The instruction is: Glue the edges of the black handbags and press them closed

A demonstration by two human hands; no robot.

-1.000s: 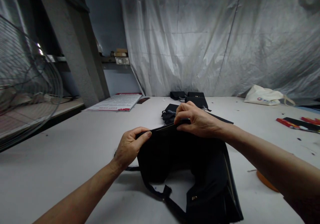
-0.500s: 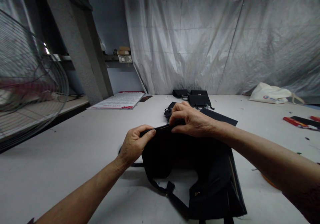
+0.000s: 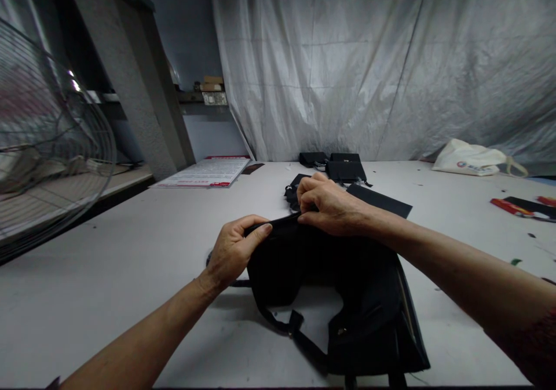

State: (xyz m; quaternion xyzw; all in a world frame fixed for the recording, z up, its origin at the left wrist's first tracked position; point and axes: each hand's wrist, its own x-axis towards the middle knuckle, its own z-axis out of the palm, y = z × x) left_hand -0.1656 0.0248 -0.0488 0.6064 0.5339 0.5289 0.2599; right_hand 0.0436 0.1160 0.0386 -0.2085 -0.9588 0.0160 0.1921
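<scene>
A black handbag point(image 3: 365, 320) with straps lies on the white table in front of me, its upper edge lifted toward me. My left hand point(image 3: 237, 248) pinches that edge at its left end, thumb on the near side. Further right along the same edge, my right hand point(image 3: 328, 204) grips it between thumb and bent fingers. A dark strap point(image 3: 299, 335) with a small metal fitting loops below the bag's opening. The bag's inside is too dark to make out.
Behind my right hand lie a flat black panel point(image 3: 380, 199) and several black bag pieces point(image 3: 345, 170). A printed board point(image 3: 204, 172) is at the back left, a wire fan guard point(image 3: 56, 141) at far left. At right are a cream cloth bag point(image 3: 469, 158) and red-and-black items point(image 3: 521, 207).
My right hand has shifted very slightly along the edge, its fingers curled a little differently. The left hand keeps its hold, and the view has tilted slightly.
</scene>
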